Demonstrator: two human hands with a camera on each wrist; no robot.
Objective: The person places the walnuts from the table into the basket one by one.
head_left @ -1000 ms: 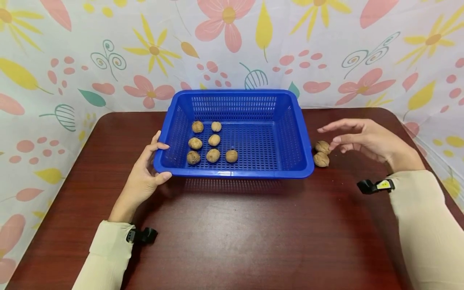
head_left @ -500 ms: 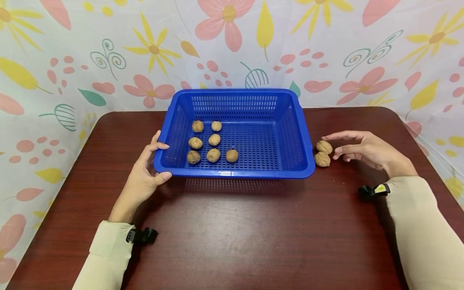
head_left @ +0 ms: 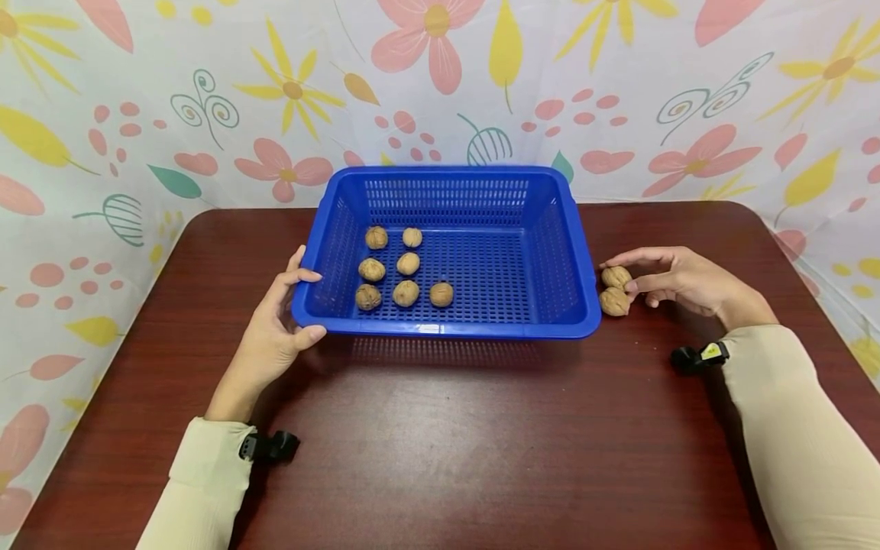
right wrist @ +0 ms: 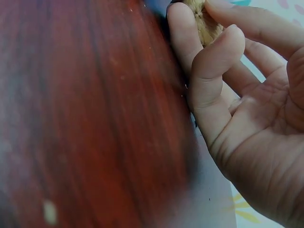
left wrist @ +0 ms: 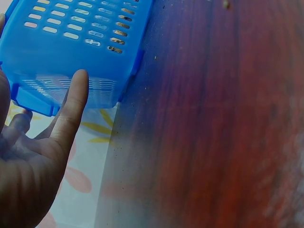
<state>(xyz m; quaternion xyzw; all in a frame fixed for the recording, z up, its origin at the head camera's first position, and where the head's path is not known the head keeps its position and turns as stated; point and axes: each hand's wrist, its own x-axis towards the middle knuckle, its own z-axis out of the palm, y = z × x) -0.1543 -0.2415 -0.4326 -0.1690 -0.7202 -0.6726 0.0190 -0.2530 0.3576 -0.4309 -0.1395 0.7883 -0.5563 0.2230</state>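
A blue plastic basket (head_left: 447,330) with slotted walls stands on the table, several walnuts (head_left: 406,293) spread over the left half of its floor. My left hand (head_left: 271,336) grips its left end, the thumb at the front corner and a finger over the rim. In the left wrist view, fingers (left wrist: 78,95) lie against the slotted wall. Outside the basket's right end, my right hand (head_left: 687,283) pinches a walnut (head_left: 615,276) between thumb and fingers. Another walnut (head_left: 614,302) lies right in front of it. The right wrist view shows the pinched walnut (right wrist: 205,23) between the fingertips.
The dark red-brown table (head_left: 440,443) extends in front of the basket. Behind it and at both sides hangs a white cloth (head_left: 275,114) with a flower print. Black straps (head_left: 271,447) sit on both wrists.
My right hand has come down and left to the two walnuts, and its thumb and fingers have closed on the far one. The left hand has stayed on the basket.
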